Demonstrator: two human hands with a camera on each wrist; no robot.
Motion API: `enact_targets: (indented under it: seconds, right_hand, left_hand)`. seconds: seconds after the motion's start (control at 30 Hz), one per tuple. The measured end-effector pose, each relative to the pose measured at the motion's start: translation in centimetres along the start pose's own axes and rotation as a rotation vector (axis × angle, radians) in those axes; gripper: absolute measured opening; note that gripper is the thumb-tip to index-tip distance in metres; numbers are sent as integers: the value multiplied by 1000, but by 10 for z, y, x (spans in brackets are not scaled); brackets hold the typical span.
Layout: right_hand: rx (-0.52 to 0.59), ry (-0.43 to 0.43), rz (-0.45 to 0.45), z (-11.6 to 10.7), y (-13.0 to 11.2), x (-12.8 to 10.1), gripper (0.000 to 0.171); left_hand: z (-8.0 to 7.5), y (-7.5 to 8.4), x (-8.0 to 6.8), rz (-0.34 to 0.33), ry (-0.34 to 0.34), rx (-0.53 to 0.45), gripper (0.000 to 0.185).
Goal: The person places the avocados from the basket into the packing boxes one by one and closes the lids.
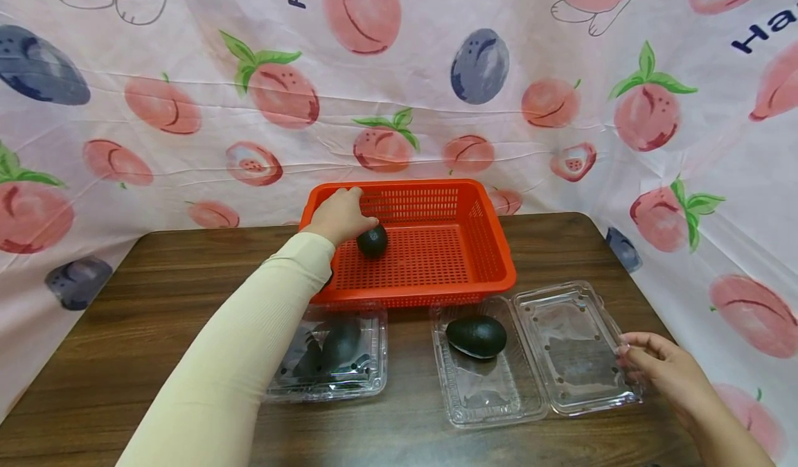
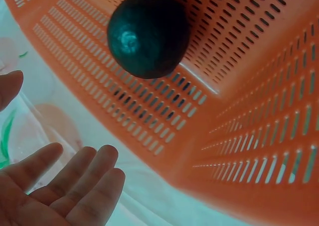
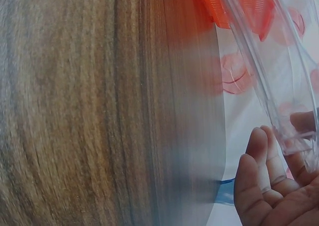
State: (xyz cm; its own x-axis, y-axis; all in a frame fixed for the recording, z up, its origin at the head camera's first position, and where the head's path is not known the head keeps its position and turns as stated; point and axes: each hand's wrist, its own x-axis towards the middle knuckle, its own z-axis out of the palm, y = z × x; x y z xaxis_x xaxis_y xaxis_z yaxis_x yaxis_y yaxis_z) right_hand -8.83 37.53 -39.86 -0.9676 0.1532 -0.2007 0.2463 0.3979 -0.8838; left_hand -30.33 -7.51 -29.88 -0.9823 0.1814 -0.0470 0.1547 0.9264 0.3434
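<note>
My left hand (image 1: 339, 217) hovers over the left side of the red basket (image 1: 508, 273), its fingers spread and holding nothing. Close by its thumb lies a dark avocado (image 1: 373, 242) inside the basket; the left wrist view shows this avocado (image 2: 148, 34) apart from the fingers. With thumb and fingers, my right hand (image 1: 667, 366) pinches the outer edge of the clear lid (image 1: 570, 346) of an opened plastic clamshell container. One avocado (image 1: 476, 336) lies on its side in the container's base (image 1: 486, 411). Something dark beside my left sleeve in the basket is mostly hidden.
A closed clear clamshell (image 1: 368, 384) with dark avocados inside sits in front of the basket, partly behind my left arm. Everything stands on a brown wooden table (image 1: 199, 273). A fruit-print cloth (image 1: 424, 107) hangs behind and to the right.
</note>
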Motion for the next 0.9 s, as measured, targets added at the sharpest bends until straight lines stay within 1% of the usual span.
enact_targets:
  seconds: [0.07,0.23,0.5,0.67,0.77,0.9]
  right_hand:
    - [0,1,-1,0,1,0,9]
    - [-33,-1,6,-1,4,1,16]
    - [3,3,13,-1,8,2,6]
    - [10,4,12,0,8,3,8]
    - [-6,6,12,0,7,2,7]
    - [-31,6,17,0,6,2,12]
  left_hand:
    - [1,-2,2,-5,-4,0,68]
    - [4,-5,7,-7,-13,9,68]
    - [10,-9,14,-8,-24,21,68]
    - [16,-10,20,-32,-46,23,71]
    - [20,-11,24,-41,-53,31,71]
    - [24,-11,29,-47,-65,29,72]
